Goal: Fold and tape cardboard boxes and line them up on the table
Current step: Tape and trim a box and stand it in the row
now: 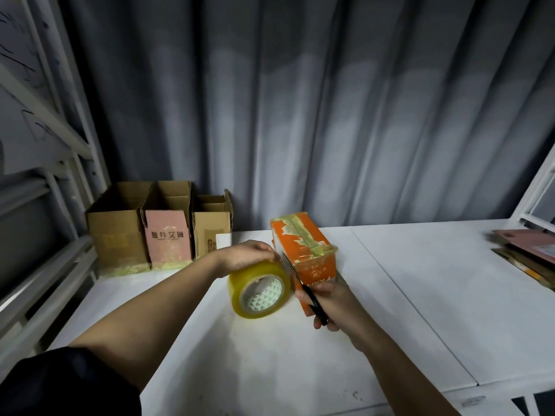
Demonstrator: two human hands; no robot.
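The stack of flat cardboard (528, 253) to the right of the orange box (303, 253) was cut off by the frame edge, and its count could not be told. The print on the orange box was too blurred to read. The right hand (327, 307) hid that box's near lower corner; its fingers were curled round the black handles of the scissors (303, 286), whose blades pointed up along the box's left edge. The left hand (246, 255) gripped the top of the tape roll (259, 291), just left of the orange box, on the white table (420, 295). Three open boxes (159, 226) stood in a row well left of the orange box, against the curtain (300, 115).
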